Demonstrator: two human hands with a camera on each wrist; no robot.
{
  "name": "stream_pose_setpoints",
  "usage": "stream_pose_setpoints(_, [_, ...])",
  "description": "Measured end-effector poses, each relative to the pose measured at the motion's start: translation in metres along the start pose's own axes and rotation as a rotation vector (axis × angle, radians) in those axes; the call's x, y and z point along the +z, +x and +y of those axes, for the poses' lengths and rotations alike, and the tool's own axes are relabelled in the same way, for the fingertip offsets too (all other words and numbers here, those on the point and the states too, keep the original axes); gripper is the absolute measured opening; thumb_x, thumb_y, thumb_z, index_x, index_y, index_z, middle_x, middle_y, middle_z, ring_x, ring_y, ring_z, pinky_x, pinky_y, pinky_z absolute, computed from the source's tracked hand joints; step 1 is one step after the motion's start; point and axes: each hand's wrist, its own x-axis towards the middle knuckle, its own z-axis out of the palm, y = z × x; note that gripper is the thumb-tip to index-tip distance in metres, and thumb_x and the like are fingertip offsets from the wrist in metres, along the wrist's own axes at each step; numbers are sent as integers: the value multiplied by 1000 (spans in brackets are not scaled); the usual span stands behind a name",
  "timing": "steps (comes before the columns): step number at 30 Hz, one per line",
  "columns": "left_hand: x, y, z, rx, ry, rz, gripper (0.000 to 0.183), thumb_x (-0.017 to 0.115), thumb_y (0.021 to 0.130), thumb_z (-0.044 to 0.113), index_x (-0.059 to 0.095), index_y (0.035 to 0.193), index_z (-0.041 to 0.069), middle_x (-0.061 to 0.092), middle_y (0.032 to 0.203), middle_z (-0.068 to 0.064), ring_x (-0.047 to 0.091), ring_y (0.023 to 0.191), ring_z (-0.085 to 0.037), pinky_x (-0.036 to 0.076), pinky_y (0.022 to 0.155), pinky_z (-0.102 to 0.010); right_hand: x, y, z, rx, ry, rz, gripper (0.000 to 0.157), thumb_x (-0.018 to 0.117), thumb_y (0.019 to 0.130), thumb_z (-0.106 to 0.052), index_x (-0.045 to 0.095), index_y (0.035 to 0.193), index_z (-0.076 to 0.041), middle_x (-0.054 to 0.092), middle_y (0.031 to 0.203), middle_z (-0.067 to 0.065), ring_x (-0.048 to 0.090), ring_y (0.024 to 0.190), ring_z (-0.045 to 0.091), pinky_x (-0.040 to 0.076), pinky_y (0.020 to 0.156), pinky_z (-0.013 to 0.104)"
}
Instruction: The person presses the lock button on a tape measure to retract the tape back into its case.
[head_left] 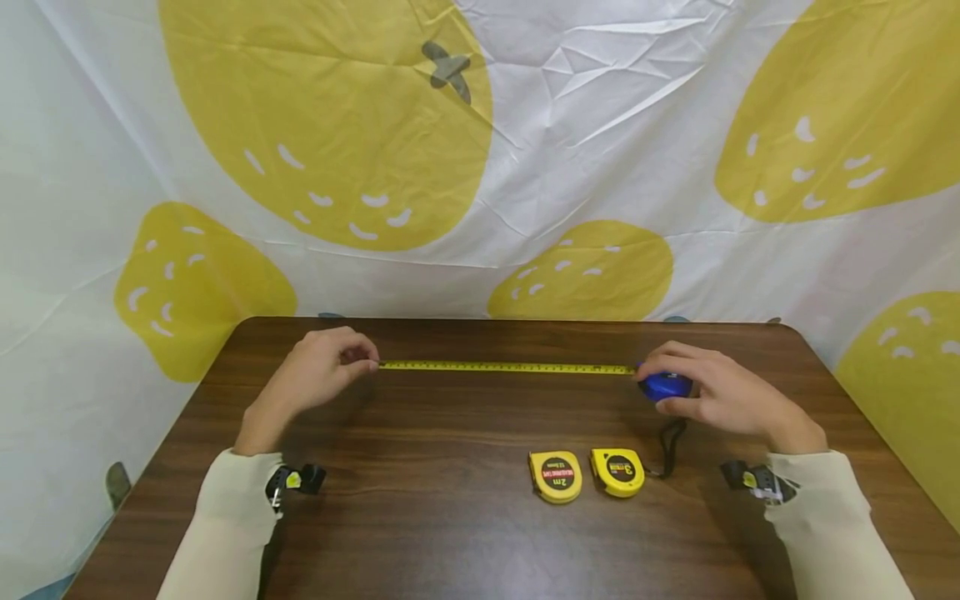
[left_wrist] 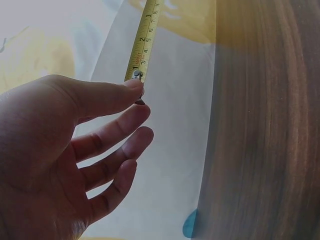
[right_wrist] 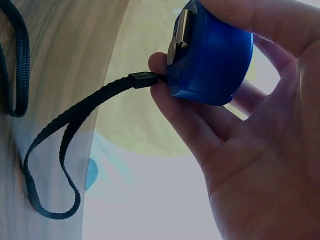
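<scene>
Stretched between both hands is the yellow blade [head_left: 502, 367] of a tape measure. My left hand [head_left: 322, 367] pinches the blade's metal end hook [left_wrist: 138, 90] between thumb and index finger, the other fingers loosely bent. At the right, my right hand [head_left: 720, 387] grips the blue case [head_left: 666, 385] of that tape measure between thumb and fingers. In the right wrist view a metal clip shows on the case [right_wrist: 212, 55], and a black wrist strap [right_wrist: 75, 110] dangles from it.
Nearer on the brown wooden table [head_left: 405, 517] lie a yellow 2m tape measure [head_left: 556, 477] and a yellow 3m tape measure [head_left: 617, 472]. The latter has a black strap [head_left: 670, 446]. A fruit-print cloth [head_left: 525, 167] hangs behind the table's far edge.
</scene>
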Motion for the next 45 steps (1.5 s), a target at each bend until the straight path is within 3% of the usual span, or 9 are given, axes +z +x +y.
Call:
stream_pose_setpoints(10, [-6, 0, 4, -1, 0, 6, 4, 81, 101, 13, 79, 97, 13, 74, 92, 3, 68, 86, -18, 55, 78, -44, -6, 0, -6, -1, -89, -15, 47, 84, 98, -9, 69, 135, -32, 64, 135, -7, 63, 104, 12, 57, 78, 34])
stream_pose_setpoints(18, [-8, 3, 4, 14, 5, 30, 5, 82, 99, 12, 79, 96, 12, 73, 91, 2, 68, 86, -19, 55, 78, -44, -9, -1, -7, -26, -160, 6, 49, 86, 95, -10, 68, 135, -33, 64, 137, -7, 66, 109, 15, 58, 83, 40])
stream_pose_setpoints(25, [-10, 2, 6, 11, 9, 21, 5, 81, 101, 14, 79, 97, 12, 73, 92, 4, 67, 86, -18, 54, 79, -44, -9, 0, -8, -60, -158, 22, 50, 87, 94, -7, 68, 133, -32, 65, 135, -7, 66, 107, 14, 58, 81, 36])
stream_pose_setpoints(34, [-10, 1, 7, 13, 17, 16, 5, 82, 101, 15, 79, 98, 12, 73, 93, 2, 67, 87, -19, 54, 80, -45, -12, 0, -9, -59, -197, 24, 52, 87, 94, -10, 69, 140, -27, 65, 138, -3, 67, 111, 18, 58, 86, 46])
stream_pose_setpoints(45, [-9, 3, 7, 32, 24, 36, 5, 82, 99, 10, 79, 96, 13, 73, 92, 2, 67, 86, -19, 54, 80, -44, -12, -1, -6, -85, -194, 27, 50, 87, 93, -8, 70, 134, -31, 65, 137, -1, 69, 106, 18, 59, 82, 42])
